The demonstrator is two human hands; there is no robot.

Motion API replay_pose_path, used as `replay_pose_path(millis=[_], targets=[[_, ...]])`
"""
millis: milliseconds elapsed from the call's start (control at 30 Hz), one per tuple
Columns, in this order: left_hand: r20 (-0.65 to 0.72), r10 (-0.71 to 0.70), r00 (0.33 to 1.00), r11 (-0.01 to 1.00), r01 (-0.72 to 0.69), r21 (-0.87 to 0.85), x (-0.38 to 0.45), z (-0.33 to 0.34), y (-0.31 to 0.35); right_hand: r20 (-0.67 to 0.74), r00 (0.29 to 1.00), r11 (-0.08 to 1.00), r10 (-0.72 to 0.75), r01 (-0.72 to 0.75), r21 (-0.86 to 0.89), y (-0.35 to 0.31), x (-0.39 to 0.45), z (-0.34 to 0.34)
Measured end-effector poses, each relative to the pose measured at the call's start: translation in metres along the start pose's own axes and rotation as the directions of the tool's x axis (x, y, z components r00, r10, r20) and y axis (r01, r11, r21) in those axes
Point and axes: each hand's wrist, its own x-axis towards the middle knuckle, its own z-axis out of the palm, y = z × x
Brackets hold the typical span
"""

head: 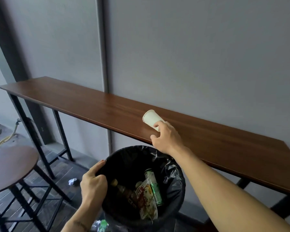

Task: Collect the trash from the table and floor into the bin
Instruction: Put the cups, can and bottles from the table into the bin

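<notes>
My right hand (166, 137) grips a white paper cup (151, 118) lying on its side on the long wooden table (84, 101), its open mouth pointing left. My left hand (92, 185) holds the left rim of a round bin (177, 166) lined with a black bag, held below the table's front edge. Inside the bin lie a green bottle (155, 188), a brown bottle (124, 191) and a printed snack wrapper (146, 201). A crumpled white paper ball (72, 181) rests on the floor under the table. A green-labelled plastic bottle (101, 226) lies on the floor beside the bin.
A round wooden stool (10, 166) with black metal legs stands at the left. Yellow hoses (0, 139) coil on the floor at the far left. The table stands against a grey wall (191, 56) on black legs (28, 131).
</notes>
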Motion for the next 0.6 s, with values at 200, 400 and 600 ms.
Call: replay_pose_path(millis=[200,400,600], targets=[[0.005,-0.083,0.996,0.996,0.084,-0.018,0.051,-0.035,-0.003,-0.086,0.984,0.973,0.154,-0.167,-0.159,-0.017,0.065,0.015],[0.128,-0.106,0.986,0.994,0.107,-0.005,0.111,-0.066,-0.007,-0.168,0.946,0.921,0.277,-0.311,-0.234,-0.025,0.079,0.048],[0.111,-0.045,0.993,0.997,0.038,0.064,0.147,-0.083,0.003,-0.436,0.899,0.953,-0.041,-0.096,-0.287,-0.047,0.058,0.083]])
